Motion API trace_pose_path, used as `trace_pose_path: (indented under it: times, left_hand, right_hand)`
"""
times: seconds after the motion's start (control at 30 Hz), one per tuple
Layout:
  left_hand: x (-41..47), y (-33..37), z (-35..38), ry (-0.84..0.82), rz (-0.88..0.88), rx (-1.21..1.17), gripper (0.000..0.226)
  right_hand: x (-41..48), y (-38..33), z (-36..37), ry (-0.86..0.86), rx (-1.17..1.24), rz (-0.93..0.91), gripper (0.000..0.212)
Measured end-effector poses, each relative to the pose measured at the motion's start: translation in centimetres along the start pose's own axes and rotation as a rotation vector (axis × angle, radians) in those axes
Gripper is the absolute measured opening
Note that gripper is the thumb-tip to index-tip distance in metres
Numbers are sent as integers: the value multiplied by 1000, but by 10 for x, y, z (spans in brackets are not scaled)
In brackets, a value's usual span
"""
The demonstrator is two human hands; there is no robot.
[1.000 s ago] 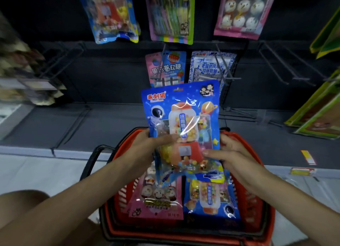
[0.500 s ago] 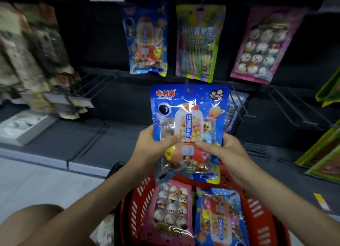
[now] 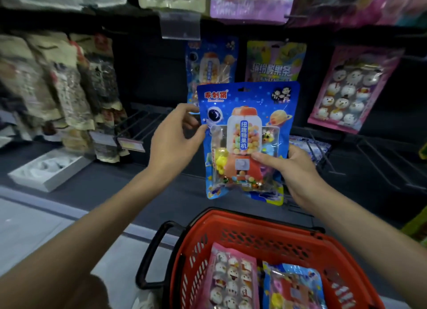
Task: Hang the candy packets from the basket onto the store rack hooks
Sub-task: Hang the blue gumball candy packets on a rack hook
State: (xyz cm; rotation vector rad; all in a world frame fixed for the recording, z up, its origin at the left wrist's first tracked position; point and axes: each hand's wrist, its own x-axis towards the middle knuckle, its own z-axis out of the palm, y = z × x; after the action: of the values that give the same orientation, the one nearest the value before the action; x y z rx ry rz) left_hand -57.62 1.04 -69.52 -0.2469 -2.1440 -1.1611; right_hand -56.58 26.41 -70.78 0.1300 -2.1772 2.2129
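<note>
I hold a blue candy packet (image 3: 247, 133) with a gumball-machine picture upright in front of the rack. My left hand (image 3: 172, 140) pinches its left edge and my right hand (image 3: 290, 168) grips its lower right side. Behind its top hangs a matching blue packet (image 3: 211, 66) on a hook. Below, the red basket (image 3: 233, 232) holds a pink packet (image 3: 231, 278) and another blue packet (image 3: 293, 288).
A yellow-and-pink packet (image 3: 275, 64) and a pink snowman packet (image 3: 349, 89) hang to the right. Blurred snack bags (image 3: 57, 89) hang at left. Bare wire hooks (image 3: 143, 124) stick out below them, more hooks (image 3: 381, 165) at right. A white box (image 3: 48, 168) lies on the base shelf.
Both hands have lifted the blue packet out of the basket and up toward the hanging row. The view has tilted up, so the basket sits lower in the picture.
</note>
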Motion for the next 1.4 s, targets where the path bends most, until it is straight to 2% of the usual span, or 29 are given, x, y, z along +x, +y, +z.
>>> trace_pose_path:
  times: [0.23,0.33,0.4,0.5,0.67,0.73,1.07,1.23,1.4]
  left_hand:
    - [67,1,-12,170,300,425,33]
    - [102,1,-22,295,443,695,52]
    - [123,2,-30,318,490,828,66]
    - [148,2,-41,317,520,937,68]
    - [166,6,-48,392,660,845,35]
    - [171,12,-55,389,659,745,27]
    - [202,36,-88,89,381,368,18]
    - [205,37,-92,49,323,289,18]
    - [204,36,-90,64,297,283,17]
  right_hand:
    - [27,-15,26,0,67,-26,34]
    - [36,-17,37,-4,59,-40,31]
    - [43,-16,42,0,64,-35,32]
    - [52,-14,49,4,54,-23,34]
    - [60,-16,65,2,73,-14,31]
    - [63,-18,71,-9,70,-12,31]
    - [76,-46,103,-39,104,-27,30]
    - [86,-61,116,-51,91,-53,37]
    - [88,-71,125,-30,112,-39,33]
